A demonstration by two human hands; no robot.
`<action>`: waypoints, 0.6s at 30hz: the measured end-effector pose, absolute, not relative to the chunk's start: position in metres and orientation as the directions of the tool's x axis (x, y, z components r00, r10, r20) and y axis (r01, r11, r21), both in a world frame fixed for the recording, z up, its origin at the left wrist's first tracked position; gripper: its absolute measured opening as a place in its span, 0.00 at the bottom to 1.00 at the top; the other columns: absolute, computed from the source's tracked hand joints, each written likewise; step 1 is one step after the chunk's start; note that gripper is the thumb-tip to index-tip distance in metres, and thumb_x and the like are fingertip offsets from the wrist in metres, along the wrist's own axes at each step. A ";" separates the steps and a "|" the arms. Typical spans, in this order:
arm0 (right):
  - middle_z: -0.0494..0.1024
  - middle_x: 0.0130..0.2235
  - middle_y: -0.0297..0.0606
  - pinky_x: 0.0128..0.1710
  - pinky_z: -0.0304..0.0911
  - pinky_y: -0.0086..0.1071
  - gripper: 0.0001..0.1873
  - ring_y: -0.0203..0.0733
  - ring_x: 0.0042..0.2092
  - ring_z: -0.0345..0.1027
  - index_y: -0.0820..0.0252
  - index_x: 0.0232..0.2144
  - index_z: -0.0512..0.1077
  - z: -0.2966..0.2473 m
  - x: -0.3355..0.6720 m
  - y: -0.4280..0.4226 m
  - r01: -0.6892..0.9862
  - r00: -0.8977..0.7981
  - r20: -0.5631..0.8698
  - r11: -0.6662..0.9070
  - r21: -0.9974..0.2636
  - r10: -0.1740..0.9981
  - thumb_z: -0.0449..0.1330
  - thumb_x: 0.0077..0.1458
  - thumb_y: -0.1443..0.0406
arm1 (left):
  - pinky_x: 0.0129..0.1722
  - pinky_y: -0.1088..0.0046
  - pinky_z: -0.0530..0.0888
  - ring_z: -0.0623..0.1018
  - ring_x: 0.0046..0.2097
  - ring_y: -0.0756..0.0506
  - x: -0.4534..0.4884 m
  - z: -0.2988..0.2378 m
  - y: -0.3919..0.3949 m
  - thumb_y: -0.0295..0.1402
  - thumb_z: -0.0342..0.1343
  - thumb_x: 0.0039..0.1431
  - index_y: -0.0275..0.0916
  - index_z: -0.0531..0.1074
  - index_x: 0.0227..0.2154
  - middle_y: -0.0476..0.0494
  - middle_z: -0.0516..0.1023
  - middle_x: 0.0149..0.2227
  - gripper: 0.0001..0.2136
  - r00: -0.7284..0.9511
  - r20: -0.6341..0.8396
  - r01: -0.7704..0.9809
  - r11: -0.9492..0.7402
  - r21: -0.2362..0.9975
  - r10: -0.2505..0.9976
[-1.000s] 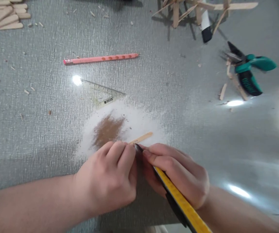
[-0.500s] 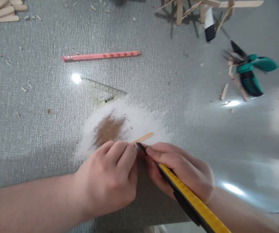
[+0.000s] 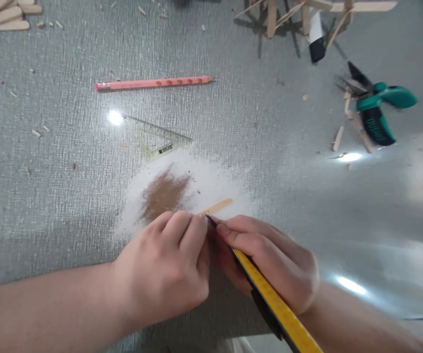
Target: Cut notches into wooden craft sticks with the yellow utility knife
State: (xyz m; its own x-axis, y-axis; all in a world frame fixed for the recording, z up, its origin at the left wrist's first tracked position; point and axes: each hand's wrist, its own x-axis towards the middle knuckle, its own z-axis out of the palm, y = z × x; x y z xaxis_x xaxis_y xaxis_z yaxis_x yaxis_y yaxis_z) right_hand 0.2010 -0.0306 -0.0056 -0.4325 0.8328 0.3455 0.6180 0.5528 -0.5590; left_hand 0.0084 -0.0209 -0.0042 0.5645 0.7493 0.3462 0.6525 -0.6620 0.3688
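Note:
My left hand (image 3: 167,267) presses down on a thin wooden stick (image 3: 218,206) that lies on the grey table; only the stick's far end shows past my fingers. My right hand (image 3: 270,257) grips a yellow and black utility knife (image 3: 270,299), forefinger along its back. The dark blade tip (image 3: 210,220) meets the stick right beside my left fingertips. Under the stick the table cover is worn to a white patch with a brown spot (image 3: 163,193).
A pink pencil (image 3: 154,83) and a clear set square (image 3: 156,139) lie beyond the hands. Teal-handled cutters (image 3: 375,110) rest at the right among wood scraps. A glued stick structure (image 3: 300,14) stands at the top edge. Loose sticks (image 3: 1,14) pile at top left.
The knife handle has swung slightly between frames while the blade tip stays at the stick. My left hand holds its place. The view shifted a little.

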 end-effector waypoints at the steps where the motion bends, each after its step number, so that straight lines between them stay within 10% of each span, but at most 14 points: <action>1: 0.79 0.34 0.38 0.31 0.77 0.29 0.10 0.38 0.34 0.76 0.61 0.40 0.73 -0.005 0.201 -0.031 0.619 -0.435 0.352 0.559 -0.552 0.829 0.63 0.58 0.77 | 0.24 0.66 0.68 0.66 0.28 0.44 0.008 -0.004 -0.021 0.20 0.53 0.62 0.35 0.71 0.27 0.46 0.68 0.25 0.09 0.568 0.345 0.653 -0.665 0.363 0.747; 18: 0.83 0.36 0.38 0.30 0.79 0.32 0.14 0.42 0.33 0.80 0.55 0.43 0.73 -0.003 0.204 -0.029 0.654 -0.414 0.319 0.522 -0.548 0.853 0.62 0.57 0.76 | 0.27 0.67 0.71 0.68 0.30 0.45 0.007 -0.004 -0.020 0.21 0.51 0.64 0.35 0.70 0.30 0.46 0.70 0.28 0.08 0.599 0.315 0.628 -0.676 0.384 0.736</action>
State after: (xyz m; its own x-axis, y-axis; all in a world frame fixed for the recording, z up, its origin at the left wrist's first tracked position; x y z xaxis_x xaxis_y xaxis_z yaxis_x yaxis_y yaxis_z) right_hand 0.2039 -0.0289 -0.0030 -0.4136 0.8526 0.3193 0.6535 0.5222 -0.5479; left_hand 0.0070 -0.0201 -0.0042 0.5994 0.7358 0.3153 0.6282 -0.6765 0.3844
